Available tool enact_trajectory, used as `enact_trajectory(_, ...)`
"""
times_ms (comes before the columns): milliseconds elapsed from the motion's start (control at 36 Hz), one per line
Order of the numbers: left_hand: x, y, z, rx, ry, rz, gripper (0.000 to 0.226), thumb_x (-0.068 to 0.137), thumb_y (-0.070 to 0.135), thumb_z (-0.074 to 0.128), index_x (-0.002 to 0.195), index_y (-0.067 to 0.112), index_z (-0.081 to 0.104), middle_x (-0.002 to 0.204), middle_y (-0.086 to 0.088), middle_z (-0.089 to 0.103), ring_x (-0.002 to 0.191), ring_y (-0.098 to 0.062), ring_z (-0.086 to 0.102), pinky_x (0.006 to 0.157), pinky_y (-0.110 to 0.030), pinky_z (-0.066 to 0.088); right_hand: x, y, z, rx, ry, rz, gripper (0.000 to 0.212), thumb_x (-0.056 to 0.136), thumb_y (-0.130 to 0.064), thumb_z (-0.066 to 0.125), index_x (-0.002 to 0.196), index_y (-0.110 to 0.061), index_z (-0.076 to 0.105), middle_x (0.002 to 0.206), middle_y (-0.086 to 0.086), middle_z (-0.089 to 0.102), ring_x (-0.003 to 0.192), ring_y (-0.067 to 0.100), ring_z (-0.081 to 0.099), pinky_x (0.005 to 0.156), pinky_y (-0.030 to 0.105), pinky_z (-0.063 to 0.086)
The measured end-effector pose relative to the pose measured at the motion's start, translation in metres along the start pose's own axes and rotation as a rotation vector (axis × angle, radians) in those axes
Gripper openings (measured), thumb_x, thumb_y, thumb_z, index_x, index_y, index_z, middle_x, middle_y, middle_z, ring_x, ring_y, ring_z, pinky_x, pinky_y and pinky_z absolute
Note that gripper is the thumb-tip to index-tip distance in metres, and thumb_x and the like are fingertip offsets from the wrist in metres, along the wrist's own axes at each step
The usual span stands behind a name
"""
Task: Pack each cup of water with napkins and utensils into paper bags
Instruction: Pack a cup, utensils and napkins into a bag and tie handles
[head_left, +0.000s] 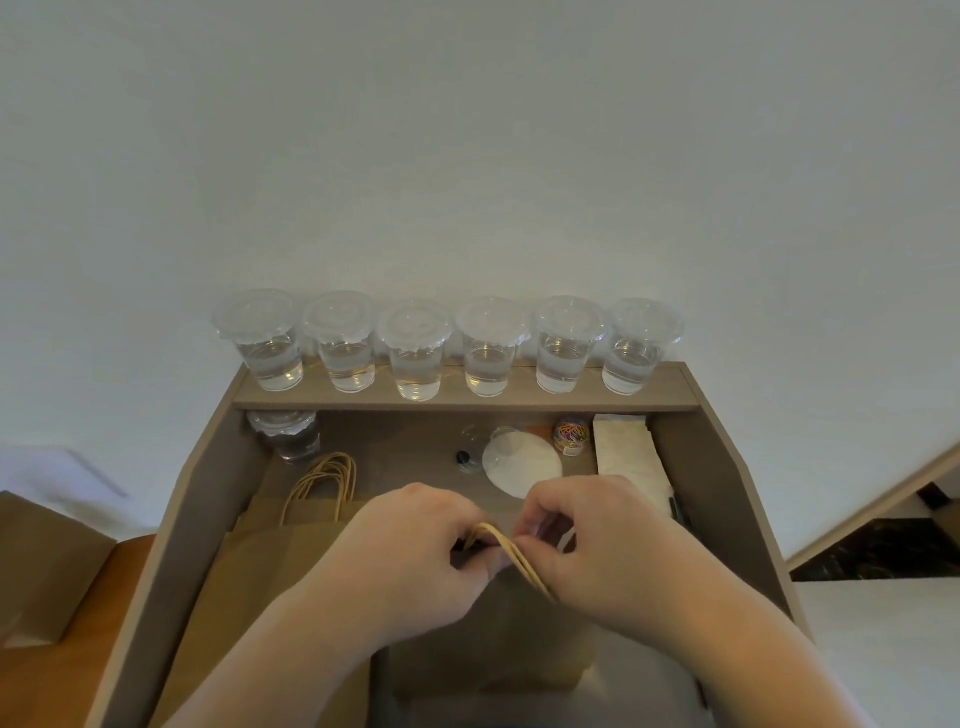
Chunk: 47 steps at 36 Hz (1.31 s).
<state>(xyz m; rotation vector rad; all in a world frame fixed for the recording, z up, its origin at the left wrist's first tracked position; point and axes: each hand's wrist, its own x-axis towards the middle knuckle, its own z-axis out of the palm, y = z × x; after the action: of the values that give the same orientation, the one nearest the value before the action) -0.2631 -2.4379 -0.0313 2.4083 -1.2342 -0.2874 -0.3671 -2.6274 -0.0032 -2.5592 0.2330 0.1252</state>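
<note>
Paper bag (493, 639) dead centre, directly under both hands, its length running from the fingers back toward the person, handle end farthest from the body. Whether it stands or lies flat, hard to say from up here. Left hand (415, 545) is curled round the twisted paper handles (519, 558), and right hand (602, 540) pinches them from the other side, the two hands almost touching. By the look of it the mouth is about to be pulled open, each hand drawing its handle to its own side.

Beyond the hands: a plain pale wall (467, 156), then the brown bench (405, 447) with a raised shelf (467, 402) at the back. Flat spare bags (249, 582) lie just outside the left hand. Six lidded cups of water (415, 358) line the shelf, well beyond both hands; a seventh cup (288, 436) sits under it, beyond the left hand and likely that hand's pick. Napkins (628, 457) are stacked just past the right hand, its easier reach. Between them, a loose lid (522, 462) and a jar of coloured clips (571, 435). Utensils I cannot make out.
</note>
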Motion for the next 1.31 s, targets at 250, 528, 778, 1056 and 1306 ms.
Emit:
enact_trajectory(250, 0.002, 0.004, -0.005, 0.020, -0.001, 0.033, 0.039, 0.091, 0.064, 0.047, 0.092, 0.037, 0.074, 0.072, 0.017, 0.063, 0.073, -0.008, 0.060, 0.064, -0.024, 0.052, -0.005, -0.012, 0.000, -0.036, 0.014, 0.030, 0.007, 0.099, -0.045, 0.066, 0.093, -0.042, 0.068, 0.089, -0.023, 0.068, 0.087, 0.000, 0.065, 0.082, 0.023, 0.059)
enact_trajectory(528, 0.004, -0.001, -0.003, 0.038, 0.027, 0.074, 0.034, 0.091, 0.062, 0.049, 0.097, 0.039, 0.073, 0.071, 0.017, 0.059, 0.073, -0.008, 0.057, 0.060, -0.021, 0.044, -0.010, -0.023, -0.005, -0.093, -0.026, 0.041, 0.010, 0.101, -0.048, 0.061, 0.099, -0.040, 0.067, 0.097, -0.020, 0.069, 0.094, 0.002, 0.064, 0.086, 0.024, 0.058)
enact_trajectory(778, 0.002, -0.001, 0.000, 0.027, 0.042, 0.086, 0.028, 0.090, 0.065, 0.052, 0.104, 0.049, 0.070, 0.073, 0.020, 0.058, 0.075, -0.005, 0.057, 0.062, -0.021, 0.045, -0.012, -0.023, -0.005, -0.088, -0.054, 0.047, 0.017, 0.100, -0.049, 0.063, 0.106, -0.036, 0.072, 0.099, -0.021, 0.070, 0.096, 0.003, 0.065, 0.089, 0.030, 0.060)
enact_trajectory(1056, 0.001, -0.001, 0.001, 0.007, 0.039, 0.088, 0.028, 0.091, 0.064, 0.052, 0.106, 0.050, 0.070, 0.073, 0.026, 0.056, 0.074, -0.001, 0.055, 0.060, -0.012, 0.034, -0.017, -0.018, -0.006, -0.054, -0.049, 0.051, 0.020, 0.096, -0.054, 0.065, 0.104, -0.038, 0.072, 0.098, -0.022, 0.070, 0.094, 0.002, 0.065, 0.088, 0.030, 0.060)
enact_trajectory(1306, -0.002, 0.000, -0.004, -0.037, 0.044, 0.064, 0.032, 0.087, 0.064, 0.048, 0.106, 0.051, 0.070, 0.083, 0.025, 0.067, 0.080, -0.001, 0.062, 0.062, -0.011, 0.042, -0.027, -0.026, -0.011, -0.017, 0.209, -0.095, 0.008, 0.093, -0.046, 0.062, 0.089, -0.041, 0.066, 0.089, -0.026, 0.064, 0.091, -0.003, 0.063, 0.072, 0.017, 0.055)
